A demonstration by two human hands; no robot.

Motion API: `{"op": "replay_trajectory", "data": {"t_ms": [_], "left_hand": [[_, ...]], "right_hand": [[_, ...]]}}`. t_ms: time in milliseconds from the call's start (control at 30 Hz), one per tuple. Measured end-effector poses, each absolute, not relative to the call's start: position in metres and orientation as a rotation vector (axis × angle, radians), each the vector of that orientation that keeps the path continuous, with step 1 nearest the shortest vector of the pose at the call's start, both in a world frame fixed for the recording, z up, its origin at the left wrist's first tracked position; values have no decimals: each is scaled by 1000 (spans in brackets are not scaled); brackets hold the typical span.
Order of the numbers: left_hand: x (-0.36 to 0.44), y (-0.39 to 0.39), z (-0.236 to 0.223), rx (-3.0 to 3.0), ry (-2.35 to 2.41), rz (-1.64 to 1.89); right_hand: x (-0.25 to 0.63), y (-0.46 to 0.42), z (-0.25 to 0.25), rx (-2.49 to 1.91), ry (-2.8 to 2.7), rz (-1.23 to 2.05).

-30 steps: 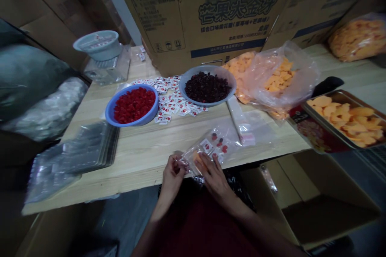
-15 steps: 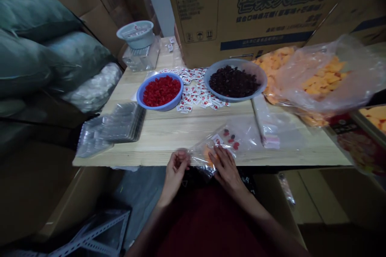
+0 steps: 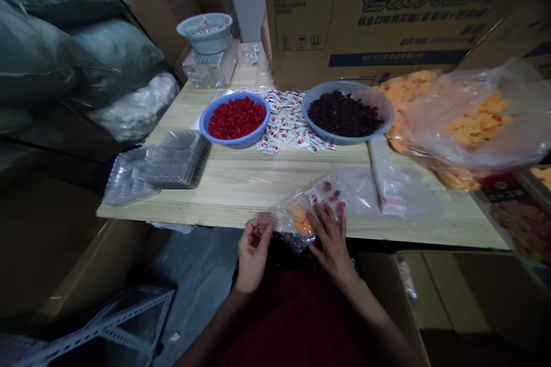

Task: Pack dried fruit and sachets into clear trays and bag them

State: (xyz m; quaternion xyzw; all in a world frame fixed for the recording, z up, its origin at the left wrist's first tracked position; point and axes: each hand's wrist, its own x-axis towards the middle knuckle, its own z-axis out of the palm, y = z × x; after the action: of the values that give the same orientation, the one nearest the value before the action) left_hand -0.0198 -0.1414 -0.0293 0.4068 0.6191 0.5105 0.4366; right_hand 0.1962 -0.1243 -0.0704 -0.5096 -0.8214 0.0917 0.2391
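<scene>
A clear plastic bag (image 3: 282,209) lies at the table's front edge. Through its film show orange pieces (image 3: 301,219), a small white-and-red packet (image 3: 313,195) and several red and dark pieces (image 3: 336,199). My left hand (image 3: 253,252) is closed in a pinch at the bag's left edge. Over the right part of the bag rests my right hand (image 3: 333,243), fingers spread and flat on the film. Part of the bag is hidden under that hand.
Beyond the bag stand a blue bowl of red pieces (image 3: 204,126), a bowl of dark pieces (image 3: 390,123) and scattered small packets (image 3: 286,126). Clear trays (image 3: 167,160) are stacked left. On the right lie flat plastic bags (image 3: 383,178) and a large bag of orange pieces (image 3: 477,120).
The whole view has shifted slightly. More of the orange pieces shows, as my right hand sits a little farther right on the bag. My left hand stays at the bag's left edge.
</scene>
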Motion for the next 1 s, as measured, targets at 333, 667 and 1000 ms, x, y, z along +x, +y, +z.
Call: {"op": "replay_trajectory", "data": {"t_ms": [333, 667, 1000], "left_hand": [[-28, -121, -6, 1604, 1298, 1168], [-30, -73, 62, 2320, 957, 772], [-4, -74, 71, 2399, 834, 1169]], "right_hand": [[168, -118, -19, -978, -2258, 257], [190, -97, 16, -1044, -1977, 638], [207, -108, 53, -1019, -2139, 575]]}}
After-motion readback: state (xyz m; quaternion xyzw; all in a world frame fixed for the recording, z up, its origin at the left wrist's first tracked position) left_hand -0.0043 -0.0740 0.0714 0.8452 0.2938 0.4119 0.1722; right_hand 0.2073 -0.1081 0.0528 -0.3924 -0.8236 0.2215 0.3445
